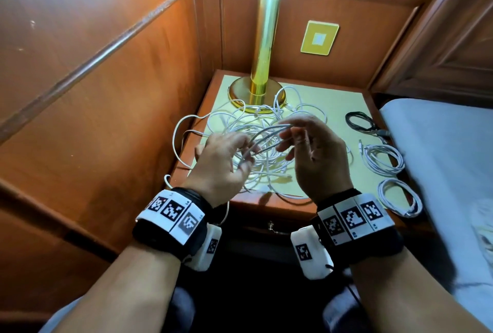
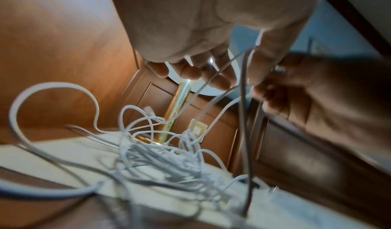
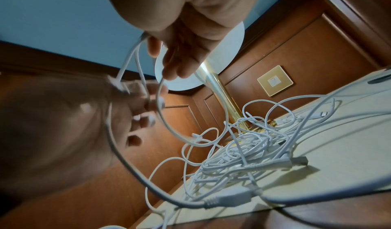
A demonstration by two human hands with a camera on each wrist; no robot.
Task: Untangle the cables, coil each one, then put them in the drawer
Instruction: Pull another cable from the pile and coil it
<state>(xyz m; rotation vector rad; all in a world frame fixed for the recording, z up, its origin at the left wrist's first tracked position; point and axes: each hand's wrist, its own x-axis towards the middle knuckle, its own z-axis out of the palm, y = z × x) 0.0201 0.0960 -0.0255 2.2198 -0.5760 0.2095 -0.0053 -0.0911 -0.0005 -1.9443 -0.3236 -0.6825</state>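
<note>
Beyond where I'm gripping, a brass lamp (image 1: 262, 47) stands lit at the back of the nightstand top (image 1: 333, 98), its round base (image 1: 240, 91) resting on the pale surface. Higher up and to the right of my grip, a gold wall switch plate (image 1: 319, 37) sits on the wood panelling (image 1: 106, 66). Far right of the grip, I see white bedding (image 1: 440, 146).
</note>
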